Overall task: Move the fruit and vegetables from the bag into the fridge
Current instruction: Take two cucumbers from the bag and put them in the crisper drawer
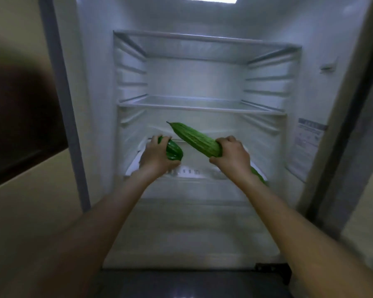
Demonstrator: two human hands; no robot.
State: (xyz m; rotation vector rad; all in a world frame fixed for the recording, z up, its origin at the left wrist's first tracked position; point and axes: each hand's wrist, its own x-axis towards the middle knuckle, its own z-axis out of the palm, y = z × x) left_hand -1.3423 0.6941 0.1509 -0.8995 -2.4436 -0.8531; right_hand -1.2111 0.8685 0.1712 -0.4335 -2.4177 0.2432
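Before us the open fridge (202,82) glows white, and we reach toward its lowest shelf (192,172), left hand (157,157) curled round a smooth, firm-looking pepper (173,150), right hand (232,157) gripping a long ridged gourd (197,138) mid-length, likely stiff and tip-heavy.

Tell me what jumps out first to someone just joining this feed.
Two hands reach into the open, lit fridge. The right hand grips a long ridged green gourd angled up and left. The left hand holds a smaller dark green vegetable beside it, below the glass shelf.
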